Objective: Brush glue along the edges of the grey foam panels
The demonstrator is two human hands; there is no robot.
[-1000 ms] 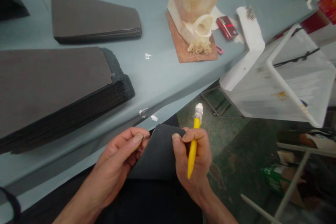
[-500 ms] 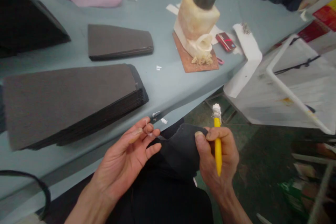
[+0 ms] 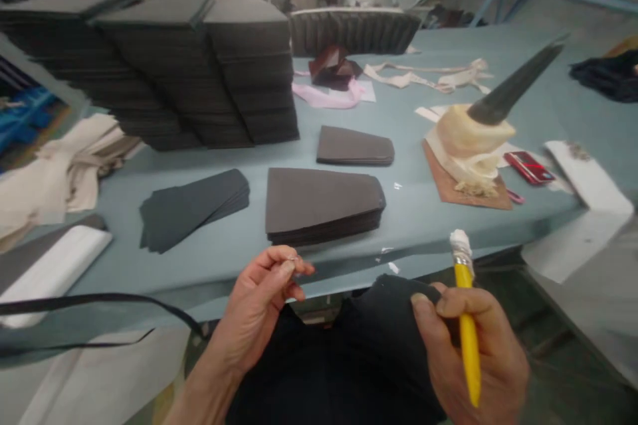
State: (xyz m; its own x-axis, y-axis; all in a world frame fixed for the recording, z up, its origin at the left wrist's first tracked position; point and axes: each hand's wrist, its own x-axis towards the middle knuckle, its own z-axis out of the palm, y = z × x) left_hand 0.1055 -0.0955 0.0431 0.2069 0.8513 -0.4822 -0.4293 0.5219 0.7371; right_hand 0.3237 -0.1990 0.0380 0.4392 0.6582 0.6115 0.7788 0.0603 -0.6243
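Note:
My right hand (image 3: 473,352) is closed around a yellow-handled brush (image 3: 467,325) with a white, glue-caked tip pointing up, and its thumb also pinches the edge of a dark fabric piece (image 3: 389,319) lying over my lap. My left hand (image 3: 264,299) hovers just left of that piece at the table's front edge, thumb and fingertips pinched together on something too small to name. A low stack of dark grey tapered pieces (image 3: 319,202) lies on the blue-grey table (image 3: 239,246) straight ahead of my hands.
A glue pot with a dark cone stuck in it (image 3: 478,139) stands on a brown board at the right, by a red phone (image 3: 528,166). Tall stacks of dark pieces (image 3: 199,60) fill the back left. Smaller piles (image 3: 353,146), (image 3: 194,206), ribbons and black straps (image 3: 100,305) lie around.
The view has tilted up, showing much more of the table and the tall stacks. My left hand has let go of the dark piece and pinched its fingers together; the right still holds brush and piece.

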